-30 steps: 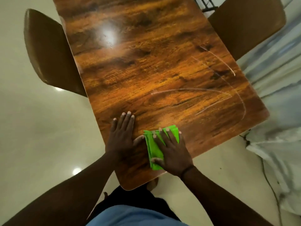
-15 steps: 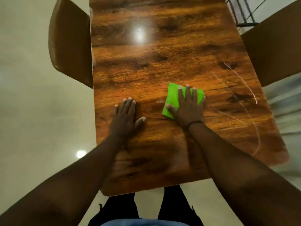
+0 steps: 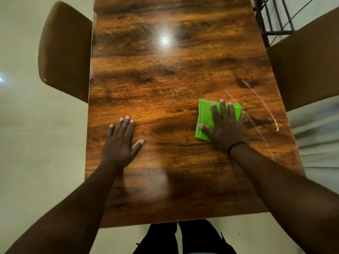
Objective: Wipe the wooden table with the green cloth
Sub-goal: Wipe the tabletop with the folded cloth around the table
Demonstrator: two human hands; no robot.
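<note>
A glossy wooden table [image 3: 165,85] with dark grain is seen from above, standing on a pale, shiny floor [image 3: 36,162]. Nearest the camera, dark trousers [image 3: 183,239] are seen just past the table's near edge. Further in, the left hand [image 3: 120,143] is laid flat on the bare wood, fingers straight and close together, thumb spread to the side; nothing is held in it. To its right and well apart, the right hand [image 3: 225,127] is pressed palm-down on a folded green cloth [image 3: 205,114], fingers stretched out over it rather than curled round it. A dark band [image 3: 236,144] is worn at that wrist. Thin pale curved streaks [image 3: 264,103], possibly wet marks, are seen on the wood just right of the cloth. Beyond, a brown chair [image 3: 64,50] is tucked at the left edge, another chair [image 3: 304,70] at the right. A bright light glare [image 3: 165,40] is reflected further up the table.
</note>
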